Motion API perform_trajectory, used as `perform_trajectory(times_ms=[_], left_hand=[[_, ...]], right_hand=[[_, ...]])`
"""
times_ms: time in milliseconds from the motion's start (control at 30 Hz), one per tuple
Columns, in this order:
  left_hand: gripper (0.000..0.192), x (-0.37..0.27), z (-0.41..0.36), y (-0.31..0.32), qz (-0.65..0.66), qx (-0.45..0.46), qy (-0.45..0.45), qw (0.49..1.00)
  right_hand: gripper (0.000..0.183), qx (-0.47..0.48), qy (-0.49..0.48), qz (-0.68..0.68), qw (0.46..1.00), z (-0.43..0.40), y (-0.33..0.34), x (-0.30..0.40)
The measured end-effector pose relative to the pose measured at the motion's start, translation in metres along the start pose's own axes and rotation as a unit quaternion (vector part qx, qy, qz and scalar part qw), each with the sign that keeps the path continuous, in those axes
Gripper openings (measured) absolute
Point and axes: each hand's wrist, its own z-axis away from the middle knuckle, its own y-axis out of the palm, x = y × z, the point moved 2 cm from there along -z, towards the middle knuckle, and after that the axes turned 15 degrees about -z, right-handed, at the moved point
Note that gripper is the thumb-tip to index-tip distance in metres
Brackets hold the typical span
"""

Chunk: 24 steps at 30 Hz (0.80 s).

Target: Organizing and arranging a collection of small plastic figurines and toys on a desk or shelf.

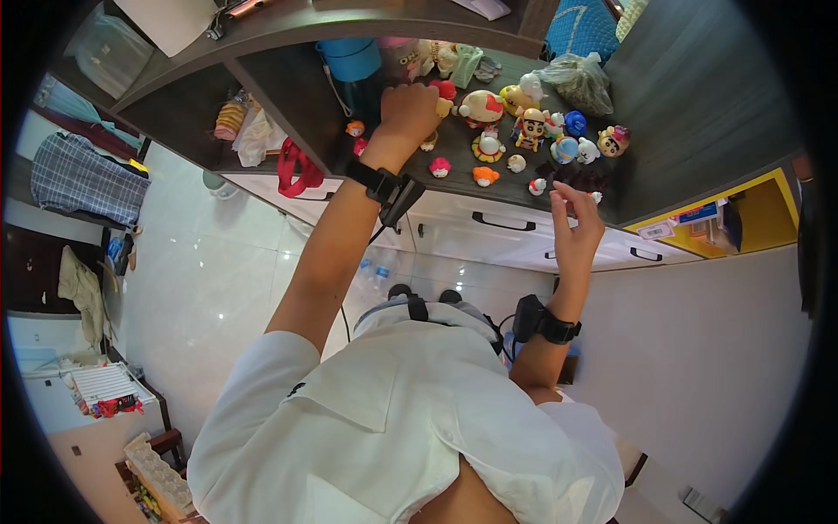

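Observation:
My left hand [409,116] reaches onto the dark wood shelf [452,190], back of the hand up. Its fingers are mostly hidden, so a hold on anything cannot be made out. Right beside them are a red-topped toy [444,89] and a small yellow bear-like figurine [444,107]. Over the shelf's front edge, my right hand [580,219] has thumb and fingers apart with nothing seen between them. A small white figurine [538,187] stands to its left. Farther in are a Hello Kitty figurine [482,107], a cartoon boy figurine [530,130] and a blue ball-shaped toy [575,122].
A blue-lidded bottle [350,62] stands at the compartment's left. At the back right lies a tied plastic bag [579,82]. An upright panel [687,98] bounds the right side. White drawers with black handles [503,223] are below, and a red strap [296,169] hangs at left.

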Motion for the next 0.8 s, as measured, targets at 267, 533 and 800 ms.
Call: perform_trajectory(times_ms=[267, 533, 800], left_hand=[[0.032, 0.017, 0.031, -0.008, 0.114, -0.076, -0.036, 0.990], [0.032, 0.029, 0.092, -0.005, 0.127, -0.085, -0.053, 0.987], [0.031, 0.027, 0.094, 0.004, 0.127, -0.146, -0.035, 0.981]], right_hand=[[0.018, 0.064, -0.101, 0.022, 0.993, 0.003, 0.035, 0.017], [0.036, 0.166, -0.195, 0.101, 0.961, -0.051, 0.134, 0.048], [0.040, 0.240, -0.167, 0.311, 0.904, -0.058, 0.182, 0.018]])
